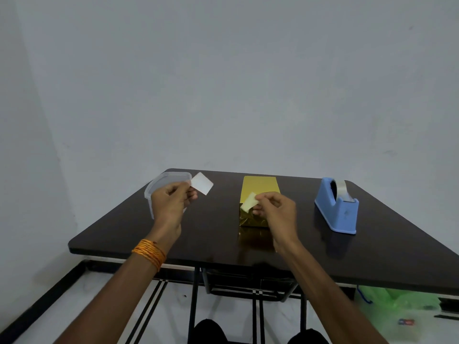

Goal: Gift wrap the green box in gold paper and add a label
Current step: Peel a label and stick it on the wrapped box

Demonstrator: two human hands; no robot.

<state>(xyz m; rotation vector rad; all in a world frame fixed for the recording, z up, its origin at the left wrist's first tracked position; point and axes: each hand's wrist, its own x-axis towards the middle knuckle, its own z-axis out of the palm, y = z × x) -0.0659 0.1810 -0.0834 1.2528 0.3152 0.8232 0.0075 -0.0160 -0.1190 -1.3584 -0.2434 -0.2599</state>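
The box wrapped in gold paper (pixel 259 188) lies in the middle of the dark table (pixel 213 234); no green shows on it. My left hand (pixel 171 203) is raised over the table's left side and pinches a white rectangular paper (pixel 202 183) by one corner. My right hand (pixel 275 209) hovers over the near end of the gold box and pinches a smaller cream-white paper piece (pixel 249 202) between thumb and fingers. Both pieces are held in the air, apart from each other.
A clear plastic container (pixel 159 186) stands at the table's back left, partly behind my left hand. A blue tape dispenser (pixel 336 207) with a roll of clear tape sits on the right. A green bag (pixel 397 301) lies on the floor under the table's right side.
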